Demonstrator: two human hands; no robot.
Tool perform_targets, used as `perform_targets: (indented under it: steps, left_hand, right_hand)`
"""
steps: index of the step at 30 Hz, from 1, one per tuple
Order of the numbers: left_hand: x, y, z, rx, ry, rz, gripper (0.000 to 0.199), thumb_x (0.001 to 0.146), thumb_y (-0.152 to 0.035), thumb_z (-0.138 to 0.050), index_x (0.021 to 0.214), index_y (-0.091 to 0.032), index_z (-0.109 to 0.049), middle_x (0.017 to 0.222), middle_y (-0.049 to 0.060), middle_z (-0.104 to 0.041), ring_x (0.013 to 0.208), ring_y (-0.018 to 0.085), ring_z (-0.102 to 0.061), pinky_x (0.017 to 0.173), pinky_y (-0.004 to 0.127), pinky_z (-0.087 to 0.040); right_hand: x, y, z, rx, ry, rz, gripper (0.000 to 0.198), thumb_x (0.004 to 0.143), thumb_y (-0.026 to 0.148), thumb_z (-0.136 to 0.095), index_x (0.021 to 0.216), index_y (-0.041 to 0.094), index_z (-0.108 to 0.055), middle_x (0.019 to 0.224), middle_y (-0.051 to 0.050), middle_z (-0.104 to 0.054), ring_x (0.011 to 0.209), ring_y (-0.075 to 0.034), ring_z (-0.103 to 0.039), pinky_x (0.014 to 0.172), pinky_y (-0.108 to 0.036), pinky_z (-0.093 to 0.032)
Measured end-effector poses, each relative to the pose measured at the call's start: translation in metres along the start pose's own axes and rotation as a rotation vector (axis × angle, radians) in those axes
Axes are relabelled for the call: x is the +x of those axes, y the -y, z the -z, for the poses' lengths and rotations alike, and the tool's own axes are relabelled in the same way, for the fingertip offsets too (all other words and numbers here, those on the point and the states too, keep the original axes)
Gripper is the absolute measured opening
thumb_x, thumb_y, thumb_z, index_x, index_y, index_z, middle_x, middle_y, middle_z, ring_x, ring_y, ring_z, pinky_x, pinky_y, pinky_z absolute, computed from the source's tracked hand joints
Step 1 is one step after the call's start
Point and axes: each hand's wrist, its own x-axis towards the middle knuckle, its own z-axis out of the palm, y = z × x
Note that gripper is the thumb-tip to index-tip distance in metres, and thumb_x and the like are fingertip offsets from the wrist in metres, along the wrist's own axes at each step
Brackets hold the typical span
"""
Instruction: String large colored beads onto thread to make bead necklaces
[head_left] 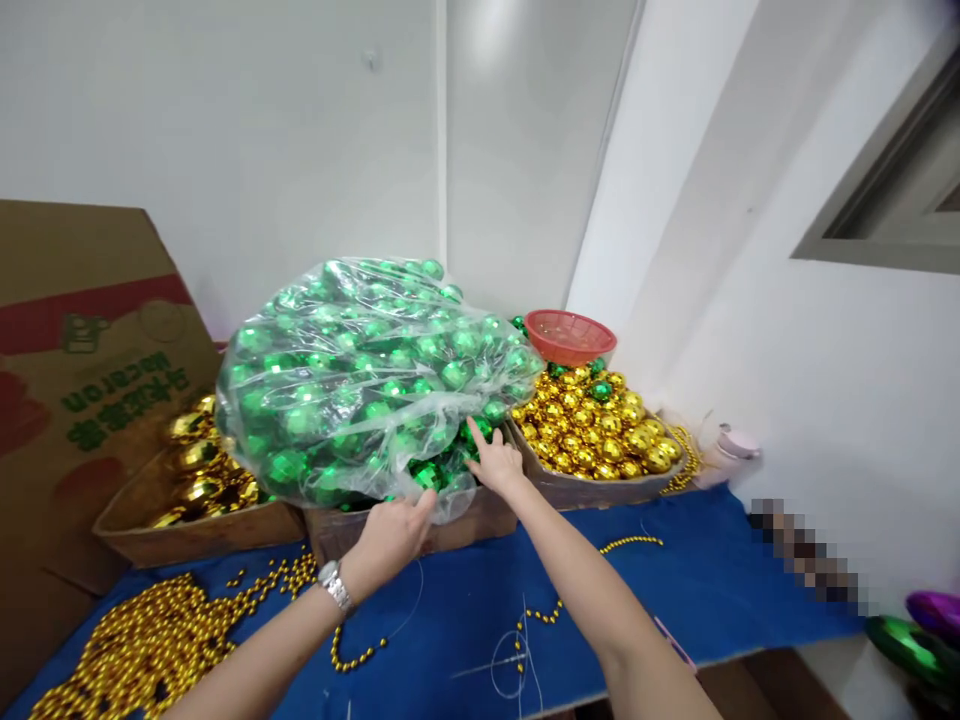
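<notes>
A big clear plastic bag [352, 340] full of shiny green faceted balls rests on a cardboard box [480, 520] in the middle. Its mouth faces me, low on the near side. My left hand [394, 540], with a silver watch on the wrist, is closed on the near rim of the bag; its fingertips are partly hidden. At the right side of the mouth is my right hand [496, 460], index finger stretched out and thumb apart, touching the bag beside some green balls [474, 435]. No ball shows in its grasp.
Boxes of gold balls stand left [199, 490] and right [592, 430], with a red basket [570, 337] behind the right one. Gold bead strings [142, 650] and thin clear line lie on the blue tablecloth [675, 590]. A tall carton [90, 380] stands left; a pink bottle [731, 450] stands right.
</notes>
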Motion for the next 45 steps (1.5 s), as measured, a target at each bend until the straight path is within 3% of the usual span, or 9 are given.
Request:
perform_targets:
  steps: [5,9,12,15,19,24,31,37,45]
  left_hand:
    - [0.005,0.011,0.017,-0.381,-0.071,0.066,0.023,0.095,-0.032,-0.035,0.092,-0.019,-0.054,0.066,0.003,-0.061,0.063,0.020,-0.063,0.058,0.026,-0.039]
    - [0.034,0.038,0.049,-0.681,-0.244,0.096,0.028,0.094,-0.042,-0.036,0.085,-0.020,-0.050,0.065,-0.002,-0.055,0.060,0.016,-0.054,0.059,0.025,-0.037]
    - [0.059,0.058,0.060,-0.736,-0.324,0.096,0.027,0.092,-0.043,-0.039,0.086,-0.020,-0.051,0.067,-0.003,-0.053,0.062,0.015,-0.051,0.061,0.025,-0.038]
    - [0.069,0.059,0.053,-0.663,-0.298,0.011,0.027,0.093,-0.038,-0.034,0.094,-0.019,-0.053,0.074,-0.001,-0.058,0.067,0.016,-0.055,0.064,0.026,-0.042]
    - [0.060,0.053,0.029,-0.458,-0.214,-0.133,0.031,0.089,-0.032,-0.047,0.117,-0.018,-0.054,0.104,0.009,-0.067,0.088,0.021,-0.062,0.078,0.031,-0.047]
    - [0.054,0.086,0.009,-0.067,-0.180,-0.197,0.064,0.082,-0.030,-0.061,0.141,-0.022,-0.036,0.149,0.014,-0.038,0.111,0.029,-0.057,0.094,0.041,-0.042]
    - [0.098,0.127,0.005,0.052,-0.172,-0.114,0.093,0.082,-0.045,-0.061,0.152,-0.019,-0.006,0.119,0.017,-0.064,0.110,0.034,-0.059,0.098,0.049,-0.039]
    - [0.150,0.153,0.016,0.006,-0.263,-0.075,0.095,0.079,-0.051,-0.062,0.152,-0.017,-0.012,0.139,0.022,-0.049,0.129,0.037,-0.044,0.110,0.055,-0.022]
    - [0.219,0.217,0.030,-0.143,-0.296,-0.105,0.094,0.076,-0.050,-0.066,0.149,-0.012,-0.021,0.144,0.023,-0.042,0.135,0.037,-0.036,0.111,0.051,-0.024]
  right_hand:
    - [0.017,0.003,0.003,0.029,-0.008,-0.011,0.067,0.093,0.051,-0.042,0.149,0.043,-0.005,0.122,-0.012,-0.050,0.092,-0.026,-0.067,0.073,-0.035,-0.046]
    - [0.017,-0.012,0.016,0.022,-0.043,0.016,0.053,0.099,0.051,-0.023,0.149,0.042,-0.009,0.125,-0.009,-0.050,0.105,-0.024,-0.061,0.080,-0.034,-0.045]
    - [0.024,-0.018,0.024,-0.008,-0.028,0.040,0.061,0.097,0.055,-0.029,0.149,0.042,-0.001,0.131,-0.010,-0.046,0.108,-0.024,-0.060,0.082,-0.033,-0.044]
    - [0.033,-0.012,0.025,-0.068,0.035,0.058,0.081,0.088,0.055,-0.052,0.149,0.043,0.001,0.128,-0.012,-0.047,0.098,-0.026,-0.065,0.079,-0.034,-0.046]
    - [0.036,0.000,0.015,-0.142,0.058,0.091,0.070,0.093,0.041,-0.048,0.150,0.040,-0.008,0.120,-0.015,-0.051,0.095,-0.030,-0.066,0.075,-0.038,-0.047]
    - [0.040,-0.008,0.003,-0.150,-0.067,0.143,0.067,0.096,0.050,-0.036,0.152,0.036,-0.003,0.113,-0.013,-0.055,0.091,-0.030,-0.066,0.071,-0.040,-0.049]
    - [0.068,0.001,0.023,-0.164,-0.231,0.142,0.068,0.093,0.040,-0.045,0.151,0.040,-0.008,0.127,-0.012,-0.052,0.096,-0.028,-0.064,0.071,-0.036,-0.049]
    - [0.114,0.030,0.053,-0.176,-0.175,0.126,0.073,0.087,0.033,-0.052,0.150,0.039,-0.015,0.136,-0.015,-0.044,0.097,-0.029,-0.064,0.075,-0.038,-0.047]
    - [0.172,0.053,0.077,-0.158,-0.092,0.148,0.078,0.086,0.031,-0.051,0.150,0.040,-0.007,0.126,-0.014,-0.045,0.096,-0.029,-0.064,0.077,-0.038,-0.046]
